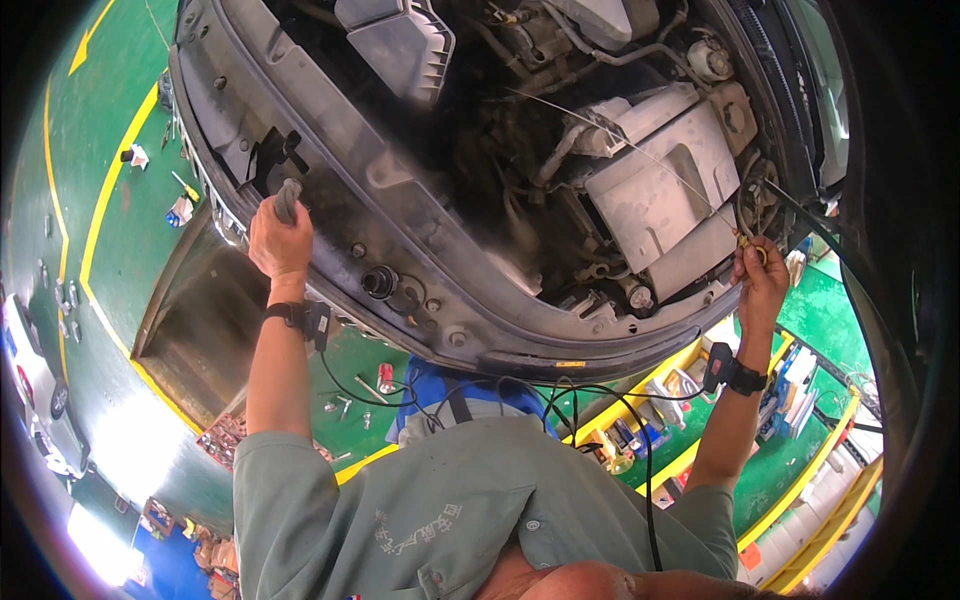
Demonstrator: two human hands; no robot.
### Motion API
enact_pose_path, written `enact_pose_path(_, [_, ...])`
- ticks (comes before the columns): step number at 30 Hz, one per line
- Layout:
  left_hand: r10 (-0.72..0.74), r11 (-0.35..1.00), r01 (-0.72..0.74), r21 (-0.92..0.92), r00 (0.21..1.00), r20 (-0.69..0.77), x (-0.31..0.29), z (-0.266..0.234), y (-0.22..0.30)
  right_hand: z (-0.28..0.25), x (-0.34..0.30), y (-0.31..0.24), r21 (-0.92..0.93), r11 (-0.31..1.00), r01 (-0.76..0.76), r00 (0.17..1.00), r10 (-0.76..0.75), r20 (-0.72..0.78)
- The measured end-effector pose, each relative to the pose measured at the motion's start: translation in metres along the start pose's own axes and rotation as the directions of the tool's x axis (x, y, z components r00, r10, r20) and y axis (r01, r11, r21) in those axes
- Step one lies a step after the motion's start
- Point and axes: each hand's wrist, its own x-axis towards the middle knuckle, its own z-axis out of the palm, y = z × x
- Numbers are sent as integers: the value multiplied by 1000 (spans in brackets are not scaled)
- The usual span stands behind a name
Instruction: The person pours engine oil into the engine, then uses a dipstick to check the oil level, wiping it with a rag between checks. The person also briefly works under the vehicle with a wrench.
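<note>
My right hand point(762, 278) grips the yellow looped handle of an oil dipstick point(655, 158). Its long thin metal rod slants up and left over the engine bay, above a large grey plastic cover point(655, 195). A crumpled grey rag point(287, 200) is bunched in the closed fingers of my left hand point(280, 242), above the car's dusty front panel point(330, 160). Just beyond the rag sits a black bracket-like part point(275, 160). The rag and the rod are far apart.
A round black cap-like part point(380, 282) sits on the front panel. Below the bumper, a yellow-edged cart point(640, 400) holds bottles and tools. A red-handled tool point(385, 378) lies on the green floor. Black cables point(600, 388) run between my wrist-worn devices.
</note>
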Motion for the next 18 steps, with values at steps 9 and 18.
enact_pose_path(9, [1,1000,-1,-2,1000,-6,0,-1,2,-2,0,1,-16,1000,10,1000,-10,8])
enact_pose_path(18, [-8,1000,8,-7,1000,1,0,-3,5,30,13,-5,-117,990,82,996,-78,44])
